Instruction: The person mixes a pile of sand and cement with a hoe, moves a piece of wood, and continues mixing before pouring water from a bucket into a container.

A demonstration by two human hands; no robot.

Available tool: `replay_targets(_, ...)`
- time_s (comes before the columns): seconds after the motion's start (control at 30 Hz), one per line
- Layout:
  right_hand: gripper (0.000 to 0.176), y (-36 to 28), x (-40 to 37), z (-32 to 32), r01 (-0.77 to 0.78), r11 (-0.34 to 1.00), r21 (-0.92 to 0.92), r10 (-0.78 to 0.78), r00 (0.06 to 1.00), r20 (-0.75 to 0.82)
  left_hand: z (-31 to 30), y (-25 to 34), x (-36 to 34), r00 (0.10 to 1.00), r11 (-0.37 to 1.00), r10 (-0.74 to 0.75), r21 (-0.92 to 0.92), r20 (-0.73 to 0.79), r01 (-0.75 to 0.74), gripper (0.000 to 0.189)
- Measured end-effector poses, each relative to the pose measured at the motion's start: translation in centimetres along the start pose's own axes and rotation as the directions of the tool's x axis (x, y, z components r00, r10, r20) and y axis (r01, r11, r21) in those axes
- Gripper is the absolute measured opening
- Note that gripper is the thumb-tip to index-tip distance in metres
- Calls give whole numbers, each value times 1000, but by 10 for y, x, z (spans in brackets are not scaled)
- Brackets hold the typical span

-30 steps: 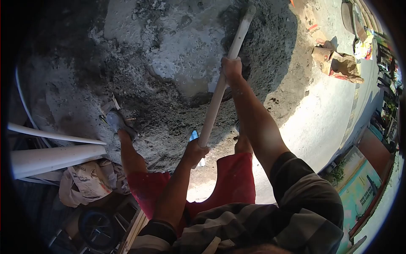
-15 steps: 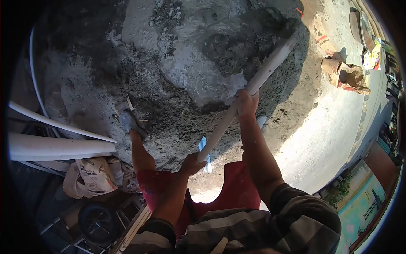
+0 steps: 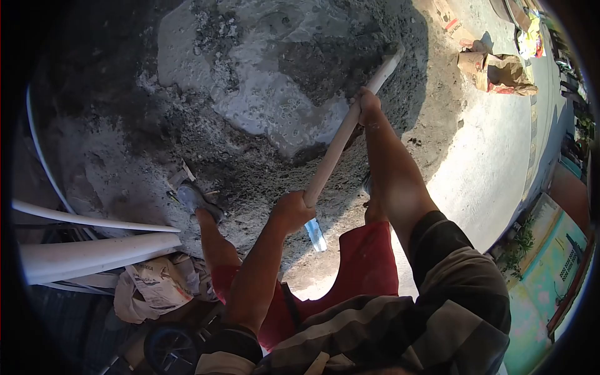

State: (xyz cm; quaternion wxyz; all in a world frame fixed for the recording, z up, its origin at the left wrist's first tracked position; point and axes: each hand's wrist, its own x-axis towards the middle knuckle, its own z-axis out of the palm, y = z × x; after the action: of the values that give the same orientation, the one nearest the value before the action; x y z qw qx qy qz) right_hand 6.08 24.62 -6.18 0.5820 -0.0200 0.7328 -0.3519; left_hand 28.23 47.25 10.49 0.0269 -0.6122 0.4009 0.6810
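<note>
Both of my hands grip a long pale wooden tool handle point(image 3: 337, 147) that slants from lower left to upper right. My left hand point(image 3: 292, 211) is wrapped round the near end, in front of my red shorts. Further up the handle, my right hand point(image 3: 367, 106) is closed round it. The handle's far end reaches the edge of a grey wet cement mix point(image 3: 269, 106); no tool head can be made out there. Dark, wetter mix point(image 3: 331, 69) lies left of that end.
My shod foot point(image 3: 200, 201) stands by the mix at left. White pipes point(image 3: 100, 253) and a crumpled paper sack point(image 3: 159, 284) lie lower left. An opened brown sack point(image 3: 497, 72) is at upper right. A light-blue strip point(image 3: 315, 235) lies between my legs.
Both hands have pushed forward, away from my body, with the handle still gripped. The handle's far end has shifted left in view. My view has also moved a little.
</note>
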Motion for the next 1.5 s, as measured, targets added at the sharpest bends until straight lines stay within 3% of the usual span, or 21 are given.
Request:
replay_targets(0.07, 10, 30, -5, 17, -33, 998, 47, 33, 999, 3, -11, -21, -14, 997, 998, -38, 55, -64, 41, 37)
replay_targets(0.13, 10, 39, -17, 18, -10, 998, 56, 3, 994, 111, -16, -32, -27, 997, 999, -28, 20, -68, 30, 37)
replay_targets(0.37, 16, 104, -94, 23, 71, 996, -53, -63, 989, 135, 24, -129, -71, 994, 995, -103, -11, -35, 102, 35)
replay_targets(0.43, 21, 111, -126, 24, 43, 999, -24, -38, 986, 165, 40, -155, -84, 983, 996, -71, 48, -172, 81, 33)
replay_targets(0.53, 24, 112, -158, 18, 28, 998, 53, -38, 980, 196, 53, -163, -94, 969, 998, -49, 29, -240, 57, 32)
replay_targets(0.67, 27, 68, -172, -9, 85, 986, 146, -120, 960, 251, 60, -140, -78, 983, 995, -40, 87, -179, 56, 30)
replay_targets(0.73, 23, 21, -172, -25, 168, 969, 182, -205, 956, 210, 58, -102, -60, 997, 996, -77, 36, 21, 76, 32)
replay_targets(0.77, 20, -5, -172, -33, 213, 956, 203, -247, 955, 162, 56, -81, -52, 997, 997, -71, 35, 23, 70, 32)
replay_targets(0.83, 17, -52, -159, -50, 271, 947, 175, -294, 948, 124, 49, -39, -40, 974, 993, 121, -18, 190, -120, 34)
replay_targets(0.93, 14, -94, -119, -68, 335, 927, 170, -351, 934, 74, 29, 17, -23, 956, 973, 211, 52, 204, -226, 36)
replay_targets(1.03, 16, -93, -65, -67, 290, 950, 114, -293, 956, 4, -16, 57, -14, 967, 957, 221, 163, 122, -240, 37)
replay_targets(1.1, 13, -66, -45, -50, 179, 977, 120, -160, 976, -147, -54, 58, -11, 980, 970, 122, 189, 156, -151, 36)
replay_targets(1.23, 12, 55, -38, 6, -72, 933, 353, 98, 994, -56, -117, 30, -49, 996, 884, -34, 467, 87, -11, 35)
replay_targets(1.3, 10, 72, -61, 27, -123, 898, 423, 113, 992, 50, -132, 13, -65, 999, 864, -26, 504, 30, 7, 37)
replay_targets(1.43, 8, 85, -102, 54, -168, 879, 446, 145, 986, 85, -146, -12, -109, 998, 834, -42, 548, -38, 56, 40)
replay_targets(1.5, 8, 105, -132, 68, -202, 860, 469, 159, 979, 131, -154, -32, -133, 986, 845, -157, 510, -52, 162, 37)
